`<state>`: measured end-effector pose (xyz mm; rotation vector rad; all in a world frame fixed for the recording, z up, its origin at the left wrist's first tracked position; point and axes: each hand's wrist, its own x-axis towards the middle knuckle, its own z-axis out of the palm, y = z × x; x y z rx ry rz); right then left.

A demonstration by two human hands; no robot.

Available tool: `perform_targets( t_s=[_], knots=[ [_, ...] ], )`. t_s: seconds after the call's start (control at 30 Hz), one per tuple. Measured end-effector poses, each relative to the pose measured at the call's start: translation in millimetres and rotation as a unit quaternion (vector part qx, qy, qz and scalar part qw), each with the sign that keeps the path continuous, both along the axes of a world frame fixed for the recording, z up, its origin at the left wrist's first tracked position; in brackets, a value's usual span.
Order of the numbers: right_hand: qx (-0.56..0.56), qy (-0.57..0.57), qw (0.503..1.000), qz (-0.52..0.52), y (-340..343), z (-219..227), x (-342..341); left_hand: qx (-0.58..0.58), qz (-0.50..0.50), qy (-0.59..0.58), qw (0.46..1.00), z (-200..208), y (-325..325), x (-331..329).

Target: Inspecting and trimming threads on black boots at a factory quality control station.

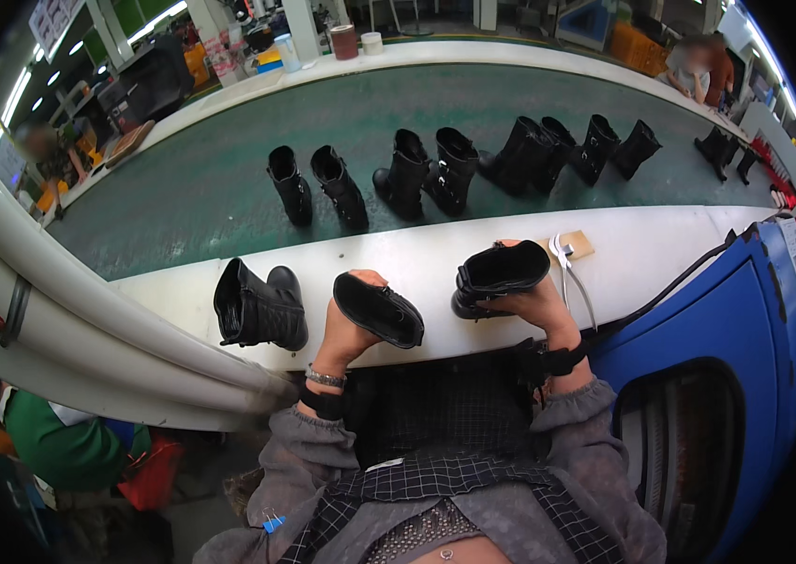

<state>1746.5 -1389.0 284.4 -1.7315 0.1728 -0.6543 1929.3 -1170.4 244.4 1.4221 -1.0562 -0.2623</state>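
My left hand (342, 336) is wrapped round a black boot (381, 310), held tilted above the white ledge with its opening facing up. In my right hand (541, 306) is another black boot (503, 269) with buckles on its side, also opening upward. Fingers of both hands are partly hidden behind the boots. To the left of my left hand, a third black boot (262, 310) stands on the white ledge (374, 252). Right of my right hand lies a pair of metal pliers (564, 258), its jaws on a tan block (581, 245).
Beyond the ledge, several black boots (405, 179) stand on a green conveyor belt (201, 202). A blue machine (699, 329) is close on my right, and a thick pale pipe (107, 301) curves along my left. Other people work at the far left and far right.
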Motion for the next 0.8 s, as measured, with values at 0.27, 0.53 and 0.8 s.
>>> perform_targets(
  t_s=[0.27, 0.53, 0.8],
  knots=[
    [-0.005, 0.053, 0.998, 0.036, -14, 14, -14, -0.014, 0.044, 0.151, 0.987, 5, -32, -15],
    [0.105, 0.067, 0.991, 0.04, -15, 3, -16, -0.026, 0.048, 0.139, 0.989, 10, -38, -21],
    [0.087, 0.074, 0.993, 0.039, -9, 0, -15, 0.039, 0.001, 0.054, 0.998, 16, -40, -19]
  ],
)
